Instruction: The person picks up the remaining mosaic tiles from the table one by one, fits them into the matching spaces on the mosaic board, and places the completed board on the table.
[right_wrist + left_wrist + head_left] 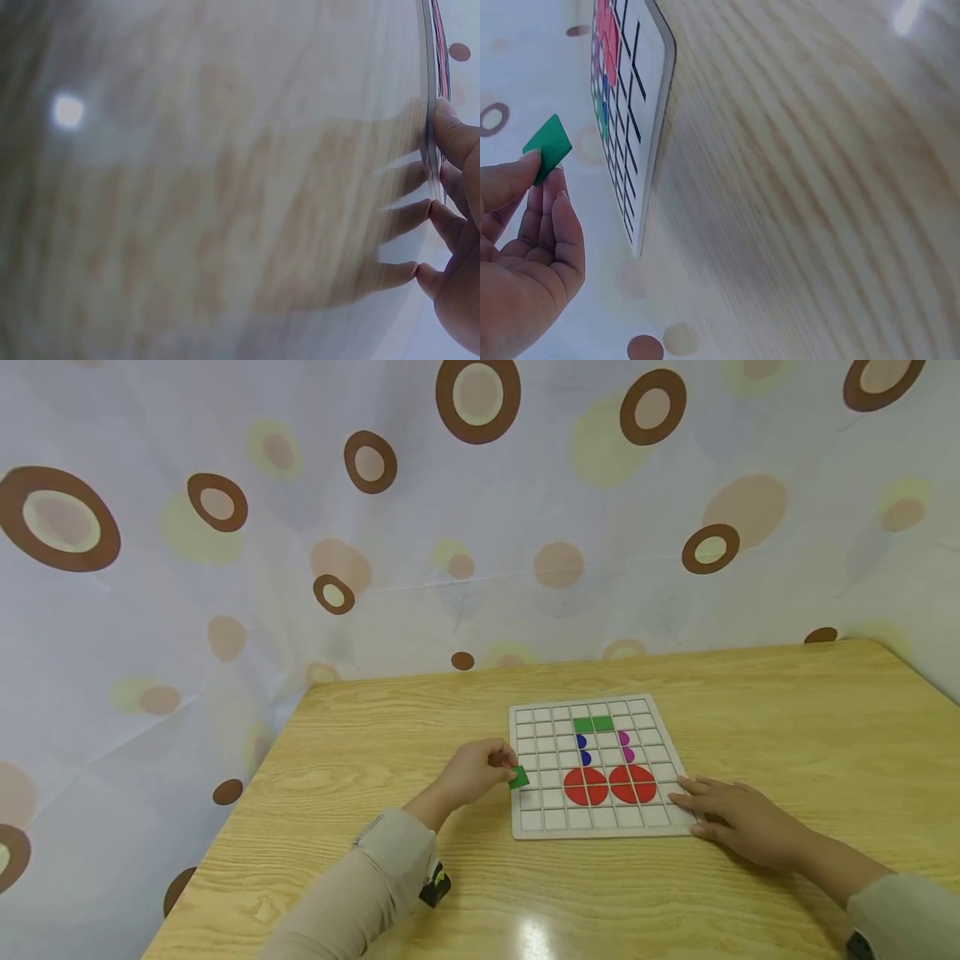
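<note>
Between thumb and fingers my left hand (478, 770) pinches a small green square tile (519, 777), held at the left edge of a white grid board (540, 819). The left wrist view shows the green tile (549, 148) tilted at the fingertips, apart from the board. My right hand (750, 820) rests at the board's lower right edge, its fingers spread and touching the rim. On the grid lie green squares (593, 724) at the top, blue half circles (585, 750), magenta half circles (627, 747) and two red circles made of quarter pieces (586, 787).
The board lies on a wooden table (360, 752) with a glare spot near its front. Behind and to the left hangs a pale curtain (420, 610) with brown and peach circles. A dark device (435, 885) is strapped at the left sleeve cuff.
</note>
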Tool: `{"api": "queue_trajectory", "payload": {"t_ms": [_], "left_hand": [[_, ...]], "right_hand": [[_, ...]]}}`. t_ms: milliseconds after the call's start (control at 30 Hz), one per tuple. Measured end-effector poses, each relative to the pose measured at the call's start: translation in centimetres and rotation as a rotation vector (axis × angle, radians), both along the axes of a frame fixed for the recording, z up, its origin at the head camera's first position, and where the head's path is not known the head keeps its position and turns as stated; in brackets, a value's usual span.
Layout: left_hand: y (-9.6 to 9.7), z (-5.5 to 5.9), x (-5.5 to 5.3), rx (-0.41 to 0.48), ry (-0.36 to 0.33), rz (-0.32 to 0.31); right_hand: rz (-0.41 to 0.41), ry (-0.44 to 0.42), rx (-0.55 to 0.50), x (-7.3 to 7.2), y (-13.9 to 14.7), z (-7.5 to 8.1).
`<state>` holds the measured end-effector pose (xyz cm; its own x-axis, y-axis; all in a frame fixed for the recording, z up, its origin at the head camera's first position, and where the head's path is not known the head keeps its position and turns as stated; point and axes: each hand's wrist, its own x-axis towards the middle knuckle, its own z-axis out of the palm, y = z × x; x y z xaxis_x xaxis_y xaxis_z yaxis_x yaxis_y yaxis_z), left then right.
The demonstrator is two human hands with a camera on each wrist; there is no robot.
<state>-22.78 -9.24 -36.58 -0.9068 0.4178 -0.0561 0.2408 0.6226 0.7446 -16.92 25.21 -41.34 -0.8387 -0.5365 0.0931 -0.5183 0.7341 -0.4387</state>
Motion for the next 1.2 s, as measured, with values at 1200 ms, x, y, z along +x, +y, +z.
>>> {"api": "queue_trajectory", "payload": {"t_ms": [1200], "left_hand": [[8.7, 1.0, -6.5, -0.054, 0.012, -0.116]], "right_hand": [[-0.002, 0.019, -0.016, 0.1, 0.1, -0.3]]}}
